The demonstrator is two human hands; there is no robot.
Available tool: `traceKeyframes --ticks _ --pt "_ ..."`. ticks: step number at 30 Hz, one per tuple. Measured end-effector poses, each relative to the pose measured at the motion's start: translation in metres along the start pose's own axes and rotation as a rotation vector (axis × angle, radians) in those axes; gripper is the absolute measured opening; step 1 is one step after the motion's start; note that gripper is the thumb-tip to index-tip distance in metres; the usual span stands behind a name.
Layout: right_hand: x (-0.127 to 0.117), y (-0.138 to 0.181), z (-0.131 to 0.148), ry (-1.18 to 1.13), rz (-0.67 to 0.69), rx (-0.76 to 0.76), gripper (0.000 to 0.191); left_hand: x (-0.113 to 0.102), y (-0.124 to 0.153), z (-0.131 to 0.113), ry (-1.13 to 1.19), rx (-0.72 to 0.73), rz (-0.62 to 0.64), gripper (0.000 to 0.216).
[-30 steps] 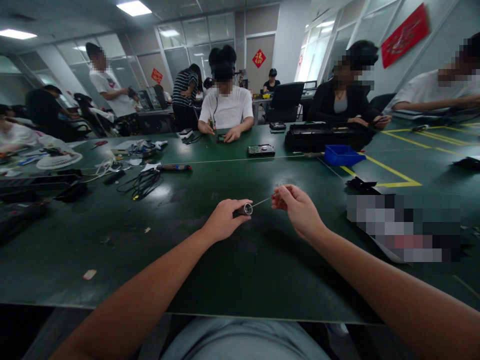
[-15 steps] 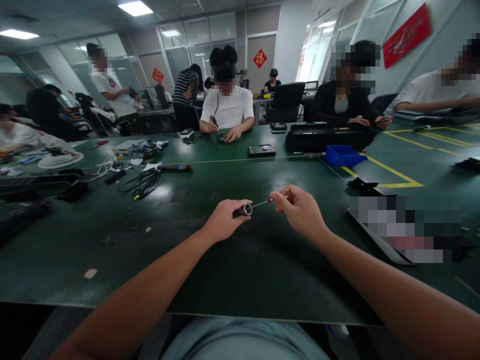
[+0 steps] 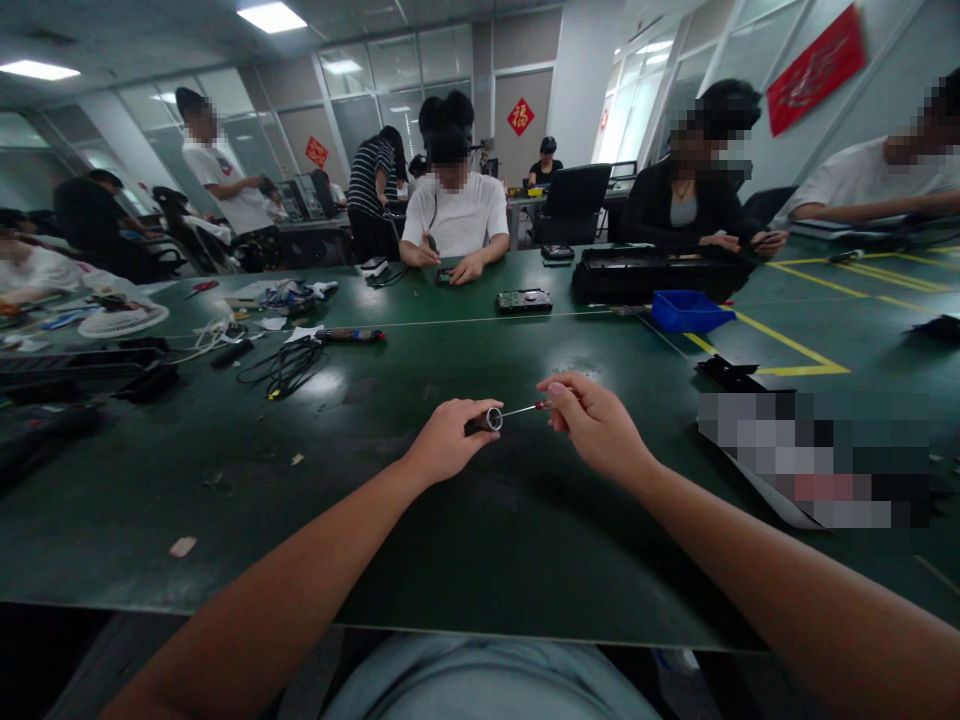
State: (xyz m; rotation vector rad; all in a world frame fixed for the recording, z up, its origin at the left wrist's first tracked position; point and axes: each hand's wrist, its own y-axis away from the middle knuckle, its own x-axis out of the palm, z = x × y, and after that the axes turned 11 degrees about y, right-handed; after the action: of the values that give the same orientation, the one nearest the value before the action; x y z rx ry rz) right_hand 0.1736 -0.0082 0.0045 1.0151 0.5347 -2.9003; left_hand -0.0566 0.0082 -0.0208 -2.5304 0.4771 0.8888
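Between the thumb and fingers of my left hand (image 3: 448,440) is a small dark cylinder (image 3: 491,420) with a bright metal rim, its round end facing right. My right hand (image 3: 596,425) grips a screwdriver (image 3: 541,405) by its red handle, which the fingers mostly cover. The thin shaft points left and its tip reaches the rimmed end of the cylinder; whether it is inside cannot be made out. Both hands are over the green table (image 3: 480,560).
A corded tool (image 3: 352,336) with a coiled cable lies left of centre. Beyond my hands are a hard drive (image 3: 524,299), a blue bin (image 3: 690,311) and a long black housing (image 3: 660,272). A co-worker (image 3: 456,215) sits opposite. Blurred-out pale item (image 3: 780,470) lies right.
The fingers of my right hand have shifted on the screwdriver, and more of its red handle shows. My left hand and the cylinder stay nearly still.
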Motion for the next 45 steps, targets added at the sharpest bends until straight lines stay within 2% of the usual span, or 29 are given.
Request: traceKeyframes --ticks 5,8,12,16,20,23,26,28,30,36,45 --pt "0.002 -0.001 -0.004 -0.087 0.040 -0.022 0.023 0.001 0.000 0.001 0.005 0.006 -0.008 0.039" --pt "0.002 -0.001 -0.003 -0.072 0.052 -0.020 0.028 0.001 -0.001 0.002 0.009 0.004 -0.014 0.039" --pt "0.003 -0.001 -0.004 -0.073 0.000 0.009 0.022 0.001 -0.001 0.003 0.003 0.003 -0.022 0.039" --pt "0.004 -0.001 -0.004 -0.184 -0.047 0.022 0.019 0.002 -0.001 0.005 -0.005 0.009 -0.035 0.040" --pt "0.009 -0.004 -0.006 -0.359 -0.075 0.042 0.026 0.003 -0.001 0.003 -0.017 0.045 -0.052 0.042" --pt "0.015 -0.007 -0.010 -0.565 -0.110 0.166 0.026 0.002 -0.003 0.000 -0.024 0.109 -0.060 0.042" --pt "0.020 -0.013 -0.016 -0.799 -0.101 0.351 0.022 0.001 -0.006 -0.001 -0.039 0.178 -0.051 0.040" --pt "0.021 -0.017 -0.018 -0.880 -0.092 0.474 0.023 0.000 -0.008 0.001 -0.072 0.181 -0.030 0.038" --pt "0.020 -0.019 -0.019 -0.887 -0.099 0.523 0.024 -0.001 -0.009 0.003 -0.106 0.147 -0.006 0.037" --pt "0.015 -0.017 -0.013 -0.733 -0.173 0.458 0.020 -0.001 -0.009 0.007 -0.128 0.094 0.013 0.038" --pt "0.017 -0.013 -0.020 -0.355 -0.142 0.129 0.024 0.000 -0.008 0.006 -0.169 0.079 0.039 0.040"
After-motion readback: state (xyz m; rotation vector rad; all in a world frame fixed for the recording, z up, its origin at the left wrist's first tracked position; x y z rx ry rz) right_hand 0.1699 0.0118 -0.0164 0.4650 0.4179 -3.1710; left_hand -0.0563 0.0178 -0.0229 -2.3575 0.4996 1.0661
